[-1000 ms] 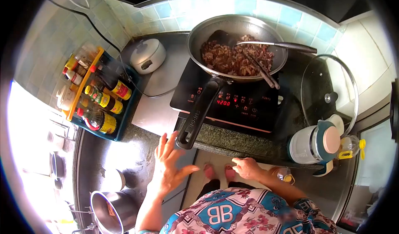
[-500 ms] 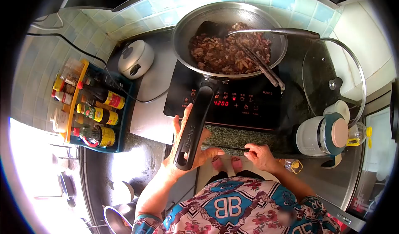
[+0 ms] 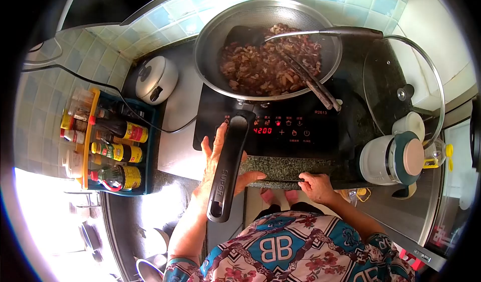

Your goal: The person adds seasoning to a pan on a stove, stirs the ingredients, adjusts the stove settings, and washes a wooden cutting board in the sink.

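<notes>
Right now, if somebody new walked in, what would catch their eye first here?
Probably the big pan at the upper middle, full of brown chopped food, with a long-handled spatula and chopsticks slanting over its rim. Next, the red 4200 display glowing below it on the black cooktop, just right of the pan handle and spread left hand. Then the colourful bottles at picture left.

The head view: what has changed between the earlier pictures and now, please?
The left hand has moved forward, from beside the wok handle to beneath it, open, its fingers over the front-left part of the cooktop. The right hand has come up to the counter edge. Food, spatula and chopsticks stay in the wok; the display still reads 4200.
</notes>
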Tool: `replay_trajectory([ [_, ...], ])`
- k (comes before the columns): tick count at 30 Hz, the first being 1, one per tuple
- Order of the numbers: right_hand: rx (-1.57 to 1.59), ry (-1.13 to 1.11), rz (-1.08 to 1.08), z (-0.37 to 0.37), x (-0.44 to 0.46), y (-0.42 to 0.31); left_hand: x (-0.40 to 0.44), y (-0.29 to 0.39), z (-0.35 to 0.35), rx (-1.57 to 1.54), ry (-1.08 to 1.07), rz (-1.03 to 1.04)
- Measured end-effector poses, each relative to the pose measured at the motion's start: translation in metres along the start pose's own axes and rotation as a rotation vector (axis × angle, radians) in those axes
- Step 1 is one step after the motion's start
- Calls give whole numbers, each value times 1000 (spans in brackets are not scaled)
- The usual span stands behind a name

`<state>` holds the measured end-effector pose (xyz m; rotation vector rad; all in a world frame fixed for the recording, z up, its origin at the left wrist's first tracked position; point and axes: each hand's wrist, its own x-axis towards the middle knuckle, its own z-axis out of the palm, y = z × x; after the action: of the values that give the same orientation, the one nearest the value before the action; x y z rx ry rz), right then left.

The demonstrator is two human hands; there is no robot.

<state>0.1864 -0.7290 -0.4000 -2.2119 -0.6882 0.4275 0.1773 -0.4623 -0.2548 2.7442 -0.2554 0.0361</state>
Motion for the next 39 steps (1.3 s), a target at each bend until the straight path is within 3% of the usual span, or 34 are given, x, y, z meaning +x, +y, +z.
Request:
replay_trajectory([
  [8, 10, 49, 5, 4, 1, 2, 2, 3, -11, -9, 157, -28],
  [11, -18, 52, -9, 5, 1, 3, 4, 1, -7, 9, 123, 13],
  [14, -57, 64, -46, 6, 1, 6, 6, -6, 3, -30, -40, 6],
  [20, 16, 109, -51, 6, 1, 5, 2, -3, -1, -36, 63, -7],
  [22, 18, 107, -49, 5, 1, 5, 2, 0, -8, -32, 225, 2],
  [31, 63, 90, -34, 5, 2, 5, -11, -12, -15, 150, 192, -63],
  [39, 39, 100, -19, 7, 1, 5, -1, 5, -13, -8, 139, -34],
])
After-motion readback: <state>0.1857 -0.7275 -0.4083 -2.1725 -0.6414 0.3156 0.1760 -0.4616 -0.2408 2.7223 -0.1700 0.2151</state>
